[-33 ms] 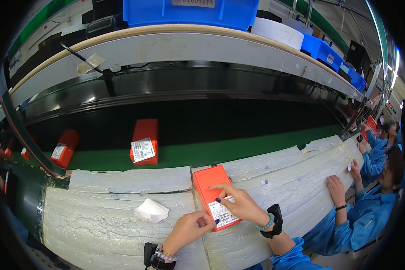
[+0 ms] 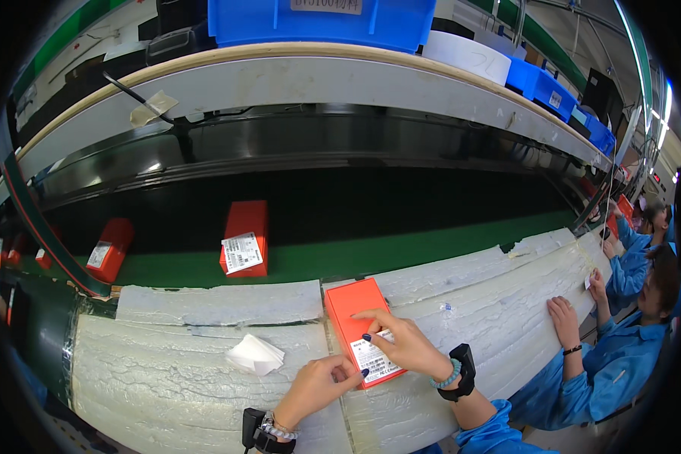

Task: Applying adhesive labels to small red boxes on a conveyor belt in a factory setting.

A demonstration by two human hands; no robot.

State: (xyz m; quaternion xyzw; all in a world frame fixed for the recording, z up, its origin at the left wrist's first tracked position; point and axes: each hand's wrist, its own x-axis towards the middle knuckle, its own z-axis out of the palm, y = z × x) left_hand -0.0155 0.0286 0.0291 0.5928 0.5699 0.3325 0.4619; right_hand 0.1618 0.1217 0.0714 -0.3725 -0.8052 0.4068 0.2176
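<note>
A red box (image 2: 346, 305) lies on the pale, plastic-covered bench in front of me. A white printed label (image 2: 372, 364) covers the box's near end. At the label's lower left corner, my left hand (image 2: 318, 386) has its thumb and forefinger closed in a pinch. My right hand (image 2: 408, 344) reaches over the box from the right with its fingers apart. Its forefinger stretches across the red top, and another fingertip rests by the label's upper edge. The label's right part is partly hidden under this hand.
A crumpled white paper (image 2: 256, 355) lies left of the box. Beyond the bench, a green conveyor belt (image 2: 401, 253) carries labelled red boxes (image 2: 246, 219). Above it runs a shelf (image 2: 318, 79) with blue bins (image 2: 318, 23). Co-workers in blue (image 2: 605, 378) sit at the right.
The red boxes on the belt have shifted very slightly to the right. My hands and the box under them show no visible movement.
</note>
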